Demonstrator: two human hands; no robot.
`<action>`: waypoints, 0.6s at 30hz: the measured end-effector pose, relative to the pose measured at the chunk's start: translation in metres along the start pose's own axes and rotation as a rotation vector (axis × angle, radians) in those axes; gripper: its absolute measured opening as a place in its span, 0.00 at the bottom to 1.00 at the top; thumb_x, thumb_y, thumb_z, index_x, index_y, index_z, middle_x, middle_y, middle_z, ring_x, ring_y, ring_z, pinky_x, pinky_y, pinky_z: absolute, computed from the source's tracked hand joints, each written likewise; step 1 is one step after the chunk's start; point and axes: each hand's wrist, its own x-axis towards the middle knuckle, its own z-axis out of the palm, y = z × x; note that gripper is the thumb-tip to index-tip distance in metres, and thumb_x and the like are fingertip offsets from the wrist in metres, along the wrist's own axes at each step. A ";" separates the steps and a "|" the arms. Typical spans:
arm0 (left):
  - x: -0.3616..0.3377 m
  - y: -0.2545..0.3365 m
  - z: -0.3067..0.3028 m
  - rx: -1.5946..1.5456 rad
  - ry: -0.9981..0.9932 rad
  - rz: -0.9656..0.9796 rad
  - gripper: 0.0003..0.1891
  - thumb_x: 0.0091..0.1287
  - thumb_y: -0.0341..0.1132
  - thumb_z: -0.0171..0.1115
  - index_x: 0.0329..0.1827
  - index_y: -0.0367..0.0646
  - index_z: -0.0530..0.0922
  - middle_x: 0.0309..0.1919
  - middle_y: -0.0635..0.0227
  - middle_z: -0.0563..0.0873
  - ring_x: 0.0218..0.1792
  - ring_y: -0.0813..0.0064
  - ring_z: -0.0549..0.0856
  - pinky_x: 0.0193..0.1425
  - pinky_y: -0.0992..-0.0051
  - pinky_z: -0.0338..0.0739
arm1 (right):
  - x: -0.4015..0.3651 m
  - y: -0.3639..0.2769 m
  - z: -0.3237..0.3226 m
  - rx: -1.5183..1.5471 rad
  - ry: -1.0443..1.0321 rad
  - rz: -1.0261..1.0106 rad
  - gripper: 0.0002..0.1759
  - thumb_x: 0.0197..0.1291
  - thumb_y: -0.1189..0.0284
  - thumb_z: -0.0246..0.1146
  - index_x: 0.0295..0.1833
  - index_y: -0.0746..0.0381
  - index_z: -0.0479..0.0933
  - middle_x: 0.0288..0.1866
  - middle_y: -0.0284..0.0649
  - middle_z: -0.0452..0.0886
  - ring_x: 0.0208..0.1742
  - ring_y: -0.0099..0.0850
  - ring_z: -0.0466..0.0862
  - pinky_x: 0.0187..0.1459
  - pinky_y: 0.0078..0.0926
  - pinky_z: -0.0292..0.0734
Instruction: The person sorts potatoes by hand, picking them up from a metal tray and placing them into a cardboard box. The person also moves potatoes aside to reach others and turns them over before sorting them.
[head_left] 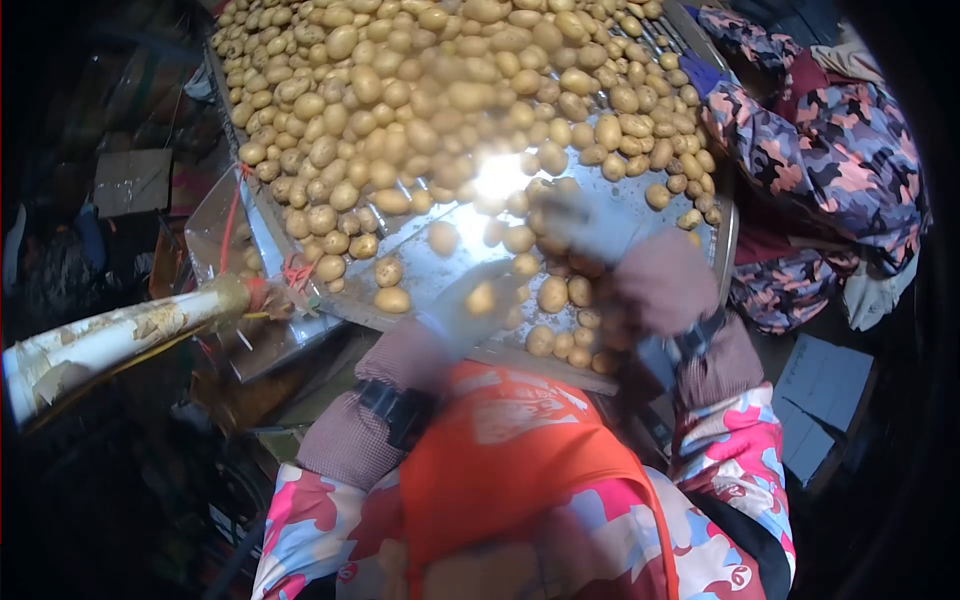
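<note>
Potatoes (400, 110) are heaped on a metal sorting table (600, 188) in front of me, with several loose ones near its front edge. My left hand (455, 312), in a light glove, is low at the front of the table. A potato (480, 298) lies within its grasp, between blurred fingers. My right hand (595, 222), also gloved, reaches across the metal among loose potatoes, its fingers smeared by motion. Just below the right hand are potatoes (552, 294) on the metal. Whether the right hand holds anything is hidden by the blur.
Another person in a camouflage jacket (770, 140) works at the table's right side. A worn white pipe (130, 340) reaches in from the left toward the table's corner, where red string (297, 272) is tied. Flattened cardboard (820, 390) lies at lower right.
</note>
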 end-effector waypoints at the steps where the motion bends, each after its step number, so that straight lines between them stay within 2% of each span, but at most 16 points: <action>1: -0.006 0.010 0.002 0.145 0.010 -0.010 0.16 0.77 0.28 0.52 0.66 0.46 0.75 0.60 0.61 0.83 0.64 0.66 0.79 0.62 0.68 0.78 | 0.028 -0.005 -0.019 0.031 0.083 0.172 0.30 0.63 0.56 0.66 0.68 0.56 0.76 0.56 0.47 0.84 0.60 0.40 0.83 0.61 0.34 0.77; 2: -0.012 0.021 0.004 0.289 0.018 -0.022 0.16 0.77 0.26 0.52 0.66 0.46 0.75 0.59 0.61 0.83 0.64 0.67 0.79 0.62 0.69 0.78 | 0.062 -0.001 -0.033 0.065 0.160 0.344 0.30 0.63 0.58 0.64 0.70 0.55 0.75 0.60 0.47 0.83 0.65 0.41 0.81 0.65 0.33 0.74; 3: -0.018 0.039 0.003 0.349 0.002 -0.118 0.16 0.76 0.25 0.53 0.65 0.45 0.75 0.58 0.62 0.83 0.63 0.70 0.80 0.62 0.72 0.78 | 0.095 0.048 -0.046 -0.293 0.355 0.110 0.34 0.61 0.58 0.64 0.73 0.53 0.72 0.65 0.49 0.80 0.68 0.44 0.78 0.68 0.35 0.72; 4: -0.025 0.027 -0.004 0.278 0.021 -0.176 0.16 0.77 0.26 0.53 0.65 0.44 0.75 0.58 0.62 0.84 0.61 0.71 0.80 0.62 0.73 0.78 | 0.111 0.068 -0.058 -0.633 0.352 0.115 0.39 0.57 0.56 0.66 0.76 0.52 0.69 0.70 0.51 0.76 0.70 0.48 0.75 0.70 0.39 0.71; 5: -0.031 0.014 -0.011 0.207 0.044 -0.234 0.15 0.77 0.26 0.54 0.65 0.43 0.75 0.57 0.63 0.84 0.60 0.73 0.81 0.61 0.75 0.78 | 0.111 0.062 -0.057 -0.856 0.296 0.204 0.42 0.54 0.54 0.68 0.76 0.49 0.68 0.74 0.52 0.71 0.72 0.51 0.73 0.72 0.42 0.69; 6: -0.034 -0.041 -0.030 0.011 0.101 -0.237 0.15 0.78 0.27 0.53 0.65 0.42 0.75 0.57 0.64 0.85 0.57 0.74 0.81 0.61 0.76 0.78 | 0.103 0.044 -0.052 -0.929 0.185 0.182 0.42 0.54 0.53 0.68 0.75 0.49 0.69 0.74 0.52 0.71 0.72 0.51 0.73 0.72 0.42 0.69; 7: -0.038 -0.055 -0.038 -0.184 0.133 -0.271 0.15 0.78 0.28 0.53 0.66 0.42 0.74 0.57 0.64 0.85 0.56 0.75 0.82 0.61 0.77 0.77 | 0.089 0.020 -0.046 -1.009 0.077 0.154 0.42 0.53 0.52 0.69 0.75 0.49 0.69 0.74 0.52 0.71 0.72 0.52 0.73 0.72 0.42 0.69; 9: -0.050 -0.060 -0.047 -0.575 0.183 -0.379 0.16 0.78 0.28 0.53 0.68 0.41 0.73 0.57 0.65 0.86 0.53 0.76 0.82 0.60 0.78 0.77 | 0.094 0.060 -0.031 -0.787 0.135 0.246 0.41 0.52 0.48 0.70 0.72 0.48 0.71 0.72 0.53 0.72 0.71 0.50 0.74 0.71 0.42 0.70; 10: -0.054 -0.063 -0.052 -0.488 0.154 -0.319 0.18 0.79 0.28 0.53 0.69 0.42 0.72 0.57 0.65 0.86 0.53 0.75 0.83 0.61 0.78 0.77 | 0.070 0.064 -0.018 -0.802 0.179 0.134 0.40 0.51 0.48 0.70 0.71 0.48 0.73 0.70 0.53 0.73 0.71 0.50 0.74 0.70 0.42 0.71; 11: -0.058 -0.066 -0.057 -0.401 0.131 -0.257 0.19 0.79 0.27 0.52 0.71 0.42 0.71 0.58 0.65 0.86 0.53 0.75 0.83 0.61 0.78 0.77 | 0.066 0.066 -0.011 -0.664 0.181 0.217 0.38 0.51 0.47 0.71 0.68 0.48 0.75 0.66 0.53 0.76 0.68 0.50 0.76 0.69 0.42 0.72; 12: -0.060 -0.082 -0.063 -0.033 0.085 -0.068 0.20 0.79 0.27 0.51 0.73 0.42 0.70 0.58 0.65 0.86 0.53 0.74 0.83 0.62 0.78 0.77 | 0.061 0.062 -0.004 -0.529 0.193 0.300 0.36 0.50 0.47 0.72 0.65 0.49 0.78 0.62 0.53 0.78 0.66 0.51 0.77 0.68 0.41 0.74; 13: -0.066 -0.098 -0.068 0.336 0.041 0.108 0.21 0.79 0.27 0.50 0.74 0.42 0.69 0.59 0.65 0.86 0.53 0.73 0.83 0.63 0.77 0.77 | 0.043 0.059 0.004 -0.565 0.224 0.270 0.30 0.56 0.54 0.72 0.62 0.54 0.80 0.59 0.49 0.81 0.60 0.43 0.82 0.64 0.37 0.77; 16: -0.064 -0.055 -0.057 -0.228 0.035 -0.153 0.22 0.80 0.28 0.50 0.75 0.44 0.68 0.60 0.65 0.85 0.53 0.71 0.83 0.59 0.78 0.77 | 0.015 0.080 0.026 -0.221 0.327 0.240 0.24 0.62 0.63 0.70 0.62 0.60 0.80 0.59 0.45 0.83 0.57 0.35 0.84 0.60 0.33 0.79; 18: -0.062 -0.027 -0.047 -0.501 0.038 -0.239 0.20 0.80 0.31 0.50 0.74 0.45 0.70 0.58 0.66 0.85 0.51 0.70 0.83 0.55 0.79 0.79 | -0.004 0.030 0.049 0.106 0.328 0.230 0.22 0.65 0.68 0.68 0.62 0.63 0.80 0.58 0.42 0.83 0.56 0.31 0.84 0.59 0.30 0.80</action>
